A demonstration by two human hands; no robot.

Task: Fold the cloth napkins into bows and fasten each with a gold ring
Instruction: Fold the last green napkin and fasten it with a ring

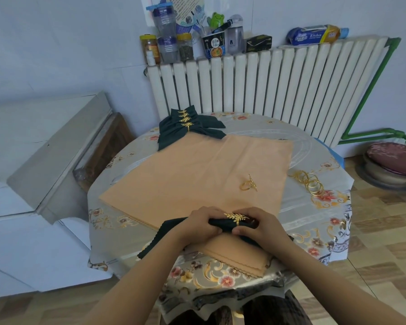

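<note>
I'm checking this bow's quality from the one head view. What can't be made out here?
- Dark napkin in the grip: its middle fold is hidden by the left hand and right hand.
- Gold ring: lower half behind the fingers.
- Finished bows: stacked, count unclear.
- Loose rings: overlapping, too small to count.

A dark green napkin (174, 227) wears a gold leaf ring (236, 218), the flat cloths (197, 174) are peach-orange, and the desk's cover (314, 221) is grey with red-and-gold flowers.

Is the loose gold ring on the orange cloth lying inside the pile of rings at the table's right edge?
No, the loose gold ring lies alone on the orange cloth, apart from the ring pile.
</note>
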